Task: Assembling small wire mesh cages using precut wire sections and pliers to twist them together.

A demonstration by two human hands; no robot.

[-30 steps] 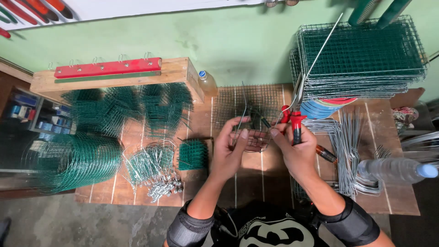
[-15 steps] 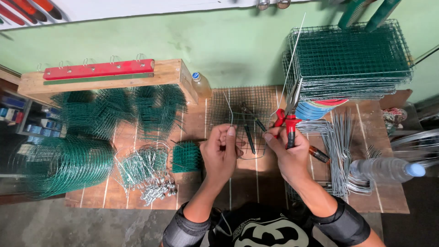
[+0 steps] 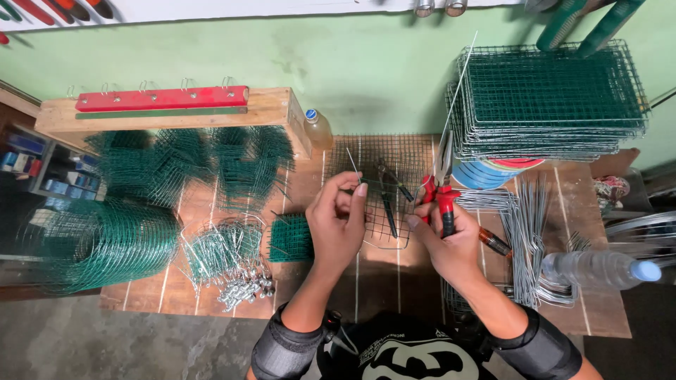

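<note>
While right hand [image 3: 451, 243] grips pliers [image 3: 441, 190], left hand [image 3: 339, 222] pinches wire [image 3: 352, 163]

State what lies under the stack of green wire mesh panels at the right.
Under the stack of green wire mesh panels sits a blue round container with a red rim; most of it is covered, so its contents cannot be seen.

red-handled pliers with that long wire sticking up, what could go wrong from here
The long thin steel wire gripped in the red-handled pliers in the right hand may whip or bend as it turns. The left hand pinches a short wire end that might prick fingers. The clear plastic bottle lying nearby could roll.
</note>
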